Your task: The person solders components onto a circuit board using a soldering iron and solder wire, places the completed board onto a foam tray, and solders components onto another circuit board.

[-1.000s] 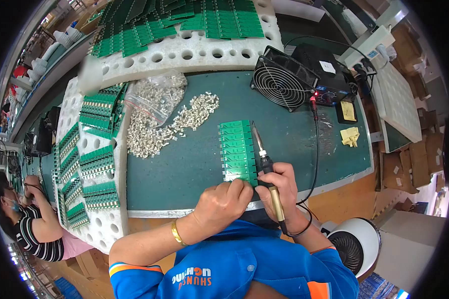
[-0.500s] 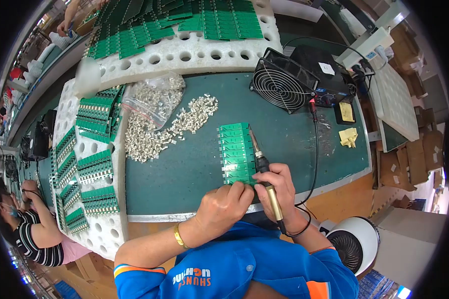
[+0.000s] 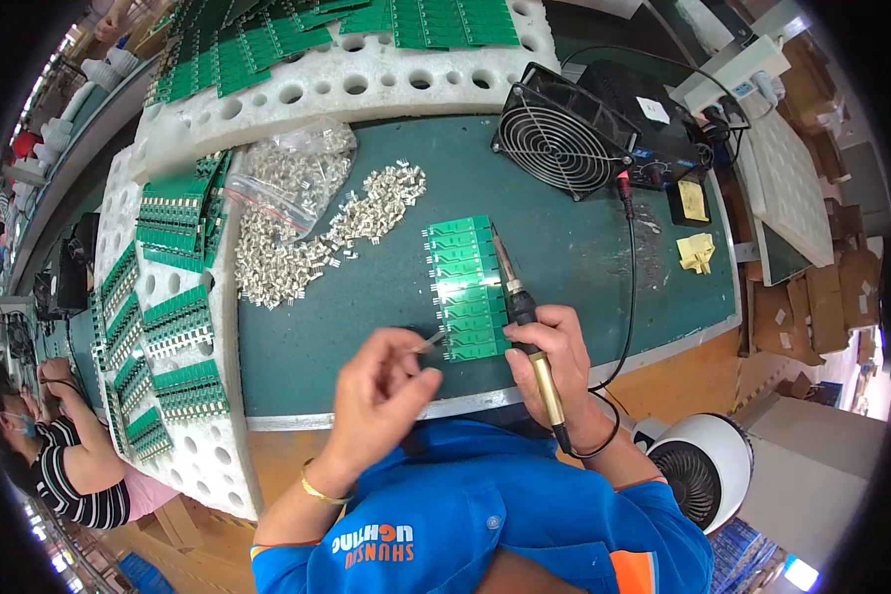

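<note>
A green circuit board panel (image 3: 465, 287) lies on the table, with small silver connectors along its left edge. My right hand (image 3: 554, 361) is wrapped round a soldering iron (image 3: 535, 356) with a black and gold handle. The iron's tip points up along the panel's right edge, near its top corner. My left hand (image 3: 381, 391) is just left of the panel's lower end, fingers curled and thumb stretched out. A thin, pale metallic thing (image 3: 432, 342) sticks out from its fingers toward the panel's lower left edge; its kind is unclear.
Loose silver connectors (image 3: 277, 272) lie beside a clear plastic bag (image 3: 302, 178) of more. White foam racks (image 3: 193, 460) hold several boards. A black fan (image 3: 559, 144), soldering station (image 3: 643, 124) and yellow sponge (image 3: 696, 254) are at right. A co-worker (image 3: 79, 450) sits at far left.
My left hand has drawn back left from the panel's lower edge, and its thumb has spread. The right hand keeps the iron along the panel's right edge. The view has shifted slightly.
</note>
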The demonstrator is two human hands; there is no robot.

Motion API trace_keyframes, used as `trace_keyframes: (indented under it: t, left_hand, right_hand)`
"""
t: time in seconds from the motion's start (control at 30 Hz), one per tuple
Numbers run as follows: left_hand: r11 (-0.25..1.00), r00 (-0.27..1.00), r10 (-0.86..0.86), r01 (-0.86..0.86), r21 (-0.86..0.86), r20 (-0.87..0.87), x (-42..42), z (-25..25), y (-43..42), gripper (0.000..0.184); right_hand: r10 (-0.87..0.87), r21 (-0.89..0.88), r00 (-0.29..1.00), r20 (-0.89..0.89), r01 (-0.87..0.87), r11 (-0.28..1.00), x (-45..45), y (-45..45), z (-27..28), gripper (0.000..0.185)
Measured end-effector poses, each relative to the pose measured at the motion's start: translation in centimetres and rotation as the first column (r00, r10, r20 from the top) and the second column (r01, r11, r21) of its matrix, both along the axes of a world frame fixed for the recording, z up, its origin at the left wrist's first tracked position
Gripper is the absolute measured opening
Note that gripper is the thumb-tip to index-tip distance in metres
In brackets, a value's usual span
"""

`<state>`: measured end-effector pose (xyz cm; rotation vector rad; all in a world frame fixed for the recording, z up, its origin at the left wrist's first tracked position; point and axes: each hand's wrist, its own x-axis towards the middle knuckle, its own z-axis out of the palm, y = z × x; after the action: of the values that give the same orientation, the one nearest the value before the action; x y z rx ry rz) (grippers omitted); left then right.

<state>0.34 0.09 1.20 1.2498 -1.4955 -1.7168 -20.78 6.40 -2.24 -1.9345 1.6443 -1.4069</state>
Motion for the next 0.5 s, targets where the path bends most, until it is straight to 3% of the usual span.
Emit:
trace_keyframes:
  t: [0.1, 0.23, 0.3, 0.5]
  left_hand:
    - [0.980, 0.977, 0.174, -0.160, 0.115, -0.121, 1.8, 0.4, -0.2, 0.017]
    - [0.955, 0.954, 0.297, -0.297, 0.008, -0.036, 5.0, 0.9, 0.2, 0.012]
    - [0.932, 0.932, 0.361, -0.361, 0.002, -0.008, 7.8, 1.9, 0.8, 0.008]
    - [0.650, 0.626, 0.756, -0.684, -0.331, 0.192, 19.1, 3.9, 2.4, 0.006]
  right_hand:
    - [0.003, 0.011, 1.000, 0.003, -0.003, 1.000, 0.0, 0.0, -0.2, 0.034]
    - [0.020, 0.011, 1.000, 0.006, -0.020, 1.000, 0.0, 0.1, -0.1, 0.035]
    - [-0.011, -0.008, 0.991, -0.133, 0.011, 1.000, -0.1, 0.2, -0.1, 0.034]
    - [-0.046, 0.069, 0.998, -0.039, 0.048, 0.996, -0.1, 1.2, -1.3, 0.024]
